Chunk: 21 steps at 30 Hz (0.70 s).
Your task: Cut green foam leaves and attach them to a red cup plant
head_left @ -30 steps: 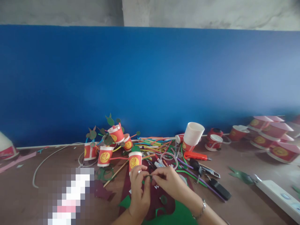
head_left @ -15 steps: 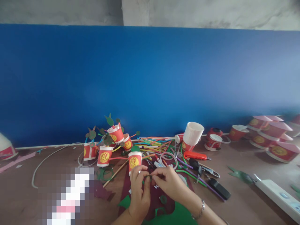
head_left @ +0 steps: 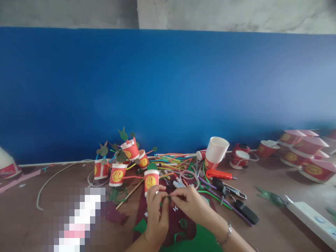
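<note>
Fingertip to fingertip, my left hand [head_left: 157, 213] and my right hand [head_left: 190, 203] pinch a small dark green paper piece [head_left: 169, 198] between them. Fingers hide most of that piece, so its shape does not show. Just behind my left hand stands a red and white paper cup [head_left: 151, 180] with a green paper disc [head_left: 152, 166] at its rim and an orange straw [head_left: 166, 175] out of its side. Under my hands lie dark maroon paper [head_left: 187, 225] and a green sheet [head_left: 202, 239] with cut-out holes.
Several decorated cups [head_left: 117, 175] with straws and green discs stand at left. Behind are loose coloured straws [head_left: 170, 159], a stack of white cups [head_left: 217, 150], and an orange utility knife [head_left: 220, 174]. A black key fob [head_left: 245, 211] and a white power strip [head_left: 313, 218] lie right.
Both hands stay nearly in place, still pinching the small green piece. The whole view has shifted very slightly; nothing else has visibly moved.
</note>
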Tool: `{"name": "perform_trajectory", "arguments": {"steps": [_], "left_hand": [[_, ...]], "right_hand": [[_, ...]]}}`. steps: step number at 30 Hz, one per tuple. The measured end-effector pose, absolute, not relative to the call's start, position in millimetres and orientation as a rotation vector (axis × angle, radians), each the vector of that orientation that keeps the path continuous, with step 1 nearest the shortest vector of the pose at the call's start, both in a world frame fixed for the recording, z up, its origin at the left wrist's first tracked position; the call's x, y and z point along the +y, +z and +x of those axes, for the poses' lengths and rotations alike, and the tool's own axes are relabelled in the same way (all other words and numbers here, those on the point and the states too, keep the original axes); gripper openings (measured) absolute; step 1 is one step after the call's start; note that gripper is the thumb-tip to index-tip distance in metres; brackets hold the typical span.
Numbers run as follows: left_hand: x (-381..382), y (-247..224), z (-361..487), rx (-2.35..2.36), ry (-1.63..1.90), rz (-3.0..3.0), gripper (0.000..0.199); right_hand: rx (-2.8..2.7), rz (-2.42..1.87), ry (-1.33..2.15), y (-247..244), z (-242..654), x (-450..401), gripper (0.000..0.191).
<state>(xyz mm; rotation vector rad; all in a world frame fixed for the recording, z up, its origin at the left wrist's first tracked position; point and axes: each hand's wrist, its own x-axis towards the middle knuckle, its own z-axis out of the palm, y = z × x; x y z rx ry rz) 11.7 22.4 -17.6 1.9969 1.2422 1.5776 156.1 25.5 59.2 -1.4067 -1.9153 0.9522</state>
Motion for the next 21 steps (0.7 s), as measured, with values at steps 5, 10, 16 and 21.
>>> {"name": "perform_trajectory", "arguments": {"steps": [5,10,16,21], "left_hand": [[20.8,-16.3,11.7,1.226,1.565,1.995,0.013],[19.9,-15.9,12.3,1.185,1.578,1.992,0.014],[20.9,-16.4,11.5,1.189,1.573,1.985,0.014],[20.5,-16.7,12.1,1.172,1.57,1.993,0.014]], "right_hand": [[-1.935,-1.416,0.938,59.3,155.1,25.1,0.025],[-1.886,-1.431,0.959,58.0,154.8,26.3,0.023],[-1.929,-1.366,1.036,58.8,158.7,27.6,0.026],[-1.93,-1.369,0.998,60.2,159.0,26.8,0.026]]}}
